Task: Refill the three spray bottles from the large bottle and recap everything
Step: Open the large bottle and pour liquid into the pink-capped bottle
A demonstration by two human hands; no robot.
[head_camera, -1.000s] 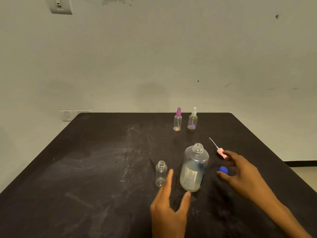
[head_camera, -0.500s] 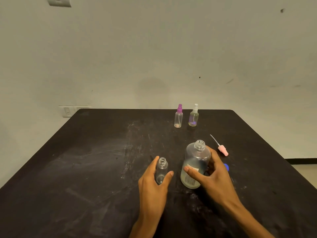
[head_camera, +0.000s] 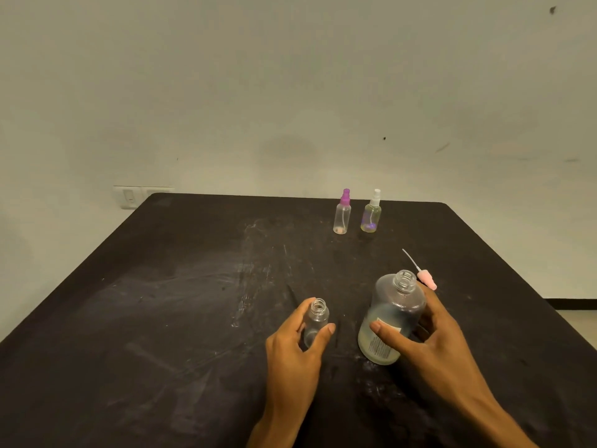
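Observation:
The large clear bottle (head_camera: 395,305) stands uncapped near the table's front, partly filled with pale liquid. My right hand (head_camera: 429,341) grips its lower body, thumb across the label. Left of it a small clear spray bottle (head_camera: 316,321) stands open-necked, and my left hand (head_camera: 292,350) holds it between thumb and fingers. Its pink spray cap (head_camera: 425,277) with a dip tube lies on the table behind the large bottle. Two capped spray bottles stand at the back: one with a purple top (head_camera: 342,215) and one with a white top (head_camera: 371,215). The blue cap is hidden behind my right hand.
The black table (head_camera: 161,302) is scuffed with pale marks across its middle. A bare wall rises behind it, with a switch plate (head_camera: 129,197) at the table's far left corner.
Both hands have closed in: the left went from hovering to holding the small open bottle, the right from beside the blue cap to gripping the large bottle. The camera has tilted slightly.

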